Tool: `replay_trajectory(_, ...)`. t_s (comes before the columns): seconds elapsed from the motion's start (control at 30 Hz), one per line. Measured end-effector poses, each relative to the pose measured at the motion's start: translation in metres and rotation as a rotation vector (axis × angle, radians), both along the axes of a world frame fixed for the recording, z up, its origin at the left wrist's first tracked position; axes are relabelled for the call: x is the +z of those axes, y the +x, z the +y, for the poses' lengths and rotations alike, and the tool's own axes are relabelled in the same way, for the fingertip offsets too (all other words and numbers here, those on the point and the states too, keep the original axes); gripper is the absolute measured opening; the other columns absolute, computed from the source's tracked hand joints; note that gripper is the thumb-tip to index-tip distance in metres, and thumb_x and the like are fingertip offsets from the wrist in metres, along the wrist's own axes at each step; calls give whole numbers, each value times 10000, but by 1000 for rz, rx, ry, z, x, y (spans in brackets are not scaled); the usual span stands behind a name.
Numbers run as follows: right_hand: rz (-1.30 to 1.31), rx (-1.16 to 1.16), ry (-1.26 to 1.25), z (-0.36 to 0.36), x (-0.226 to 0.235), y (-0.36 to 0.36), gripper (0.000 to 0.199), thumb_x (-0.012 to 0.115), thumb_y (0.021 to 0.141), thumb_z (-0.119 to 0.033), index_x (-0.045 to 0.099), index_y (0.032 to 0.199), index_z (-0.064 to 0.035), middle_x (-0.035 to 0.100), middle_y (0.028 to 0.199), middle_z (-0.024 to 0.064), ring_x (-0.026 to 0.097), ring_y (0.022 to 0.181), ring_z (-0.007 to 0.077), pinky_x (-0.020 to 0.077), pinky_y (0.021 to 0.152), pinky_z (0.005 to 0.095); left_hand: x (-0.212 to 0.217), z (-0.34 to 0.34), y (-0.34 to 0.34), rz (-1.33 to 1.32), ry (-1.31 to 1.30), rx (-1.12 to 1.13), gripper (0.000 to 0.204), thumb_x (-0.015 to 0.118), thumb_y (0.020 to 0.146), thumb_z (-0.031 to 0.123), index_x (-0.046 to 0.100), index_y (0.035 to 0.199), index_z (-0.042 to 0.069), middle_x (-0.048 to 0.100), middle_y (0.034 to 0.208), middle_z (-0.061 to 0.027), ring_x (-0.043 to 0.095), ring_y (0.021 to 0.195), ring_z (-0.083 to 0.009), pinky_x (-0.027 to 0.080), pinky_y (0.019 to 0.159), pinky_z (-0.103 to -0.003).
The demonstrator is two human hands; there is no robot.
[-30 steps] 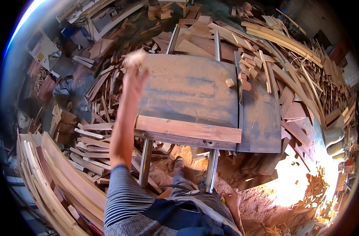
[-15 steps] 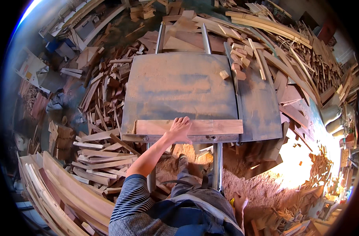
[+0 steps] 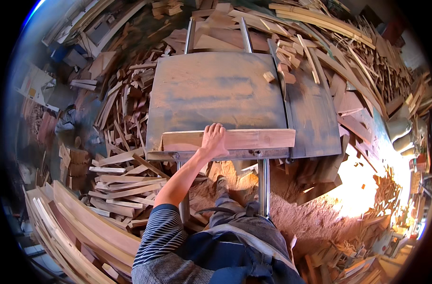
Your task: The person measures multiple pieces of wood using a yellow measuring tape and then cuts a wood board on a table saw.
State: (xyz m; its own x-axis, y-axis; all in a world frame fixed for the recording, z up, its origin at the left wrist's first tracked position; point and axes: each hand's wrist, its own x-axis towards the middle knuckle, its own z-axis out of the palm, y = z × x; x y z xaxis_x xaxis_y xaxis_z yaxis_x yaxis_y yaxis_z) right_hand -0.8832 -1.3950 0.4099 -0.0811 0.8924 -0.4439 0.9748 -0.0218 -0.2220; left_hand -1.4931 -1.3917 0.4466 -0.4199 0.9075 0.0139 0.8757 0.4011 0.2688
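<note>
A long wooden board [image 3: 258, 139] lies across the near edge of a metal saw table [image 3: 225, 102], tipped so that a top edge and its near face both show. My left hand [image 3: 215, 140] is closed over the board left of its middle, fingers curled over the far edge. The board's right end reaches the slot between the main table and a narrower side table [image 3: 313, 123]. Of my right hand [image 3: 292, 243] only a sliver shows beside my right hip; its fingers are hidden.
A small wood block [image 3: 268, 76] sits near the slot, with several offcuts [image 3: 286, 52] behind it. Scrap wood [image 3: 126, 97] is heaped to the left, and long planks [image 3: 83, 222] are stacked at the lower left. Two metal rails [image 3: 264, 187] extend toward me; sawdust covers the floor.
My left hand has closed over the board and tipped it up from lying flatter, shifting it slightly right. My right hand, earlier seen closed near something yellow, has mostly gone behind my body.
</note>
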Motion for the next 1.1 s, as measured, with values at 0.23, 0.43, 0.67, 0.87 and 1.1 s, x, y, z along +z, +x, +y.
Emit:
replay_trajectory(0.23,-81,61,25,9,-43,43,317,638,829,-393,742,836,-94,713,829,195,699,772,405,551,670,504,-10,2,30,113,120,-79,779,875,680,423,572,1235,-33,565,1324,-179,523,1240,-313,395,1075,-490)
replay_trajectory(0.43,78,-141,45,15,-31,30,389,669,794,-456,746,916,-95,734,895,164,714,850,345,555,755,446,3,-4,35,62,-18,48,628,882,731,311,584,1200,20,650,1218,-159,562,1138,-337,433,1004,-444)
replay_trajectory(0.67,33,-219,-144,-2,-45,56,440,662,786,-451,767,1045,-110,733,1004,211,714,961,375,560,855,456,24,18,38,10,-109,0,637,836,770,418,595,1209,25,710,1112,-162,649,1064,-364,496,929,-462)
replay_trajectory(0.87,112,-304,-112,-6,-46,69,447,719,759,-416,777,1049,-81,755,925,170,743,877,293,580,813,395,42,28,38,32,-153,6,603,845,738,482,649,1065,15,721,1034,-194,689,992,-365,538,859,-457)
replay_trajectory(1.1,214,-305,-81,15,-65,58,458,664,789,-461,778,1028,-87,742,979,209,722,950,354,559,853,437,132,16,40,69,-123,102,589,831,771,483,661,1084,14,734,980,-177,720,869,-326,571,715,-441)
